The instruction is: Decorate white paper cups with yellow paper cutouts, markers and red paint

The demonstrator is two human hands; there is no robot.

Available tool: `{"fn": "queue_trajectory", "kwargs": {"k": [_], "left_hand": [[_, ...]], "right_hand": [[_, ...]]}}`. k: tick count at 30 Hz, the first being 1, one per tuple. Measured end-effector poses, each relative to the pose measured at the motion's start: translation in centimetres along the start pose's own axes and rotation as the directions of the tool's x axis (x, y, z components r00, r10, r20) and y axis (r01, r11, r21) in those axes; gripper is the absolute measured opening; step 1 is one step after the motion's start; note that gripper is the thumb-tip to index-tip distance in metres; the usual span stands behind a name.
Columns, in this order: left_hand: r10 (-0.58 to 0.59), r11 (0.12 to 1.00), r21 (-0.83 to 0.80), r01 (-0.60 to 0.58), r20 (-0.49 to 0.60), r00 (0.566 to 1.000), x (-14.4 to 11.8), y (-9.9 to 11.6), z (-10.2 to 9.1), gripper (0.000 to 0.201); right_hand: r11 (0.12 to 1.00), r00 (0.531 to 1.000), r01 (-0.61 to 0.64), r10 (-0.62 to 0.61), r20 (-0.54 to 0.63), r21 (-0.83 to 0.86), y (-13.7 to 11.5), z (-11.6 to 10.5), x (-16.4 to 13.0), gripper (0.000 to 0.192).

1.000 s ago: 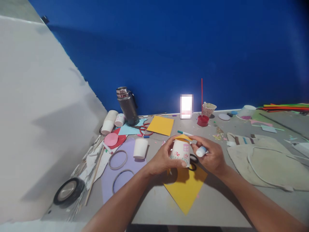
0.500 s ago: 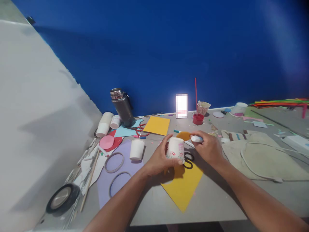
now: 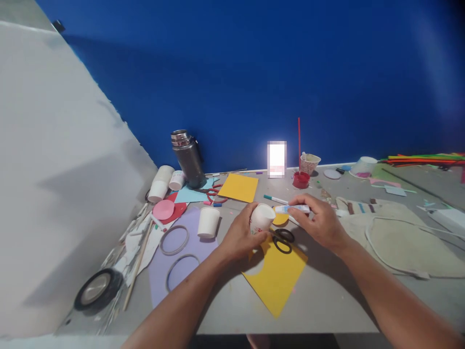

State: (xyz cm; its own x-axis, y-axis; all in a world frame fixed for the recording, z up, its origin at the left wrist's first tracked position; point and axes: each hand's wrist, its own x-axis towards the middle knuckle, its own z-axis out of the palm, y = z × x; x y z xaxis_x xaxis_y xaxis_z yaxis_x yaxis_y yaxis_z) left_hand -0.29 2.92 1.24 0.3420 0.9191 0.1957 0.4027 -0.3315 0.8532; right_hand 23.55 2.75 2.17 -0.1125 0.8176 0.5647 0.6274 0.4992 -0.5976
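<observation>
Head cam, mid-frame: left hand [image 3: 238,235] grips paper cup [image 3: 261,218], tilted; right hand [image 3: 319,223] pinches glue tube [image 3: 290,209] w/ tip beside cup.

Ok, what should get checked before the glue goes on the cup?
1. Cup held firmly: ok. The left hand wraps the decorated paper cup, tipped on its side.
2. Glue in hand: ok. The right hand holds the glue tube lying level, tip toward the cup.
3. Tube cap off: cannot tell, the tip is too small to see.
4. Piece to stick nearby: ok. The small yellow circle lies just behind the cup.
5. Scissors out of the way: not ok. The black scissors lie on the yellow paper, right under the hands.
6. Marker clear of the hands: ok, it lies farther back.
</observation>
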Motion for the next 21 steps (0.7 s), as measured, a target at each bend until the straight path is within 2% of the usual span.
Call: {"fn": "queue_trajectory", "kwargs": {"k": [3, 9, 14, 17, 21], "left_hand": [[0.048, 0.994, 0.097, -0.052, 0.037, 0.998, -0.1, -0.3, 0.1, 0.055], [0.146, 0.970, 0.180, -0.162, 0.097, 0.985, -0.2, -0.7, 0.4, 0.057], [0.226, 0.939, 0.227, -0.258, 0.156, 0.961, -0.2, -0.5, 0.5, 0.056], [0.262, 0.916, 0.257, -0.307, 0.195, 0.945, -0.1, -0.5, 0.7, 0.057], [0.268, 0.917, 0.249, -0.313, 0.198, 0.943, -0.1, -0.6, 0.8, 0.055]], "right_hand": [[0.997, 0.995, 0.062, -0.059, -0.074, 0.041, -1.3, -0.5, 0.0, 0.011], [0.978, 0.981, 0.196, -0.196, -0.001, 0.064, -2.7, 0.4, -0.3, 0.010], [0.976, 0.970, 0.215, -0.219, -0.108, -0.041, -2.3, 0.9, 0.3, 0.013], [0.983, 0.972, 0.185, -0.185, -0.148, -0.013, -2.3, 0.4, 0.5, 0.012], [0.986, 0.984, 0.161, -0.157, -0.089, 0.051, -2.7, 0.4, 0.6, 0.014]]}}
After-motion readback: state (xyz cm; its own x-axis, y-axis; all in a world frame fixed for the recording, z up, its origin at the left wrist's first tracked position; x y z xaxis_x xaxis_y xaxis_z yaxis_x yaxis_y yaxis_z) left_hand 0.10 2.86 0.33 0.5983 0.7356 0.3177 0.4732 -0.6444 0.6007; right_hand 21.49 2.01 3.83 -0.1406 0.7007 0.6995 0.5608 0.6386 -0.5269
